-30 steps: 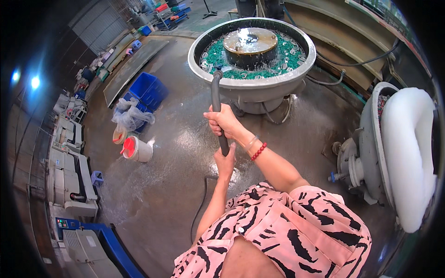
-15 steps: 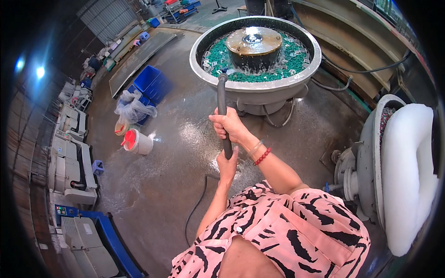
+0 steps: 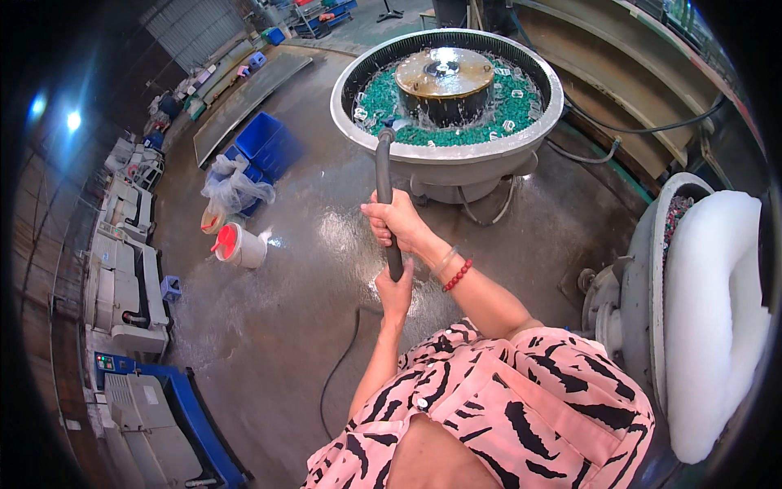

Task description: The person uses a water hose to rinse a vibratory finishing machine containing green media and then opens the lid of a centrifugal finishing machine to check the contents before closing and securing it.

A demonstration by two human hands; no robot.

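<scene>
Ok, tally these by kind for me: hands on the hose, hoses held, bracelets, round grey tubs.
Hands: 2 (left hand, right hand)
Held hose: 1
Bracelets: 2 (red beaded bracelet, pale bangle)
Round grey tubs: 2 (green-filled tub, right-side tub)
Total: 7

Wide fisheye view from the head, looking down and forward.
Shirt (image 3: 468,391) close, at lower centre; tub (image 3: 456,152) farther off, at upper centre; frame corners dark.

No writing we can read
We find a pale, label-like patch (image 3: 151,395) on the grey machine (image 3: 163,448) at lower left and a blue control panel (image 3: 116,364) above it; any print there is too small for us.
</scene>
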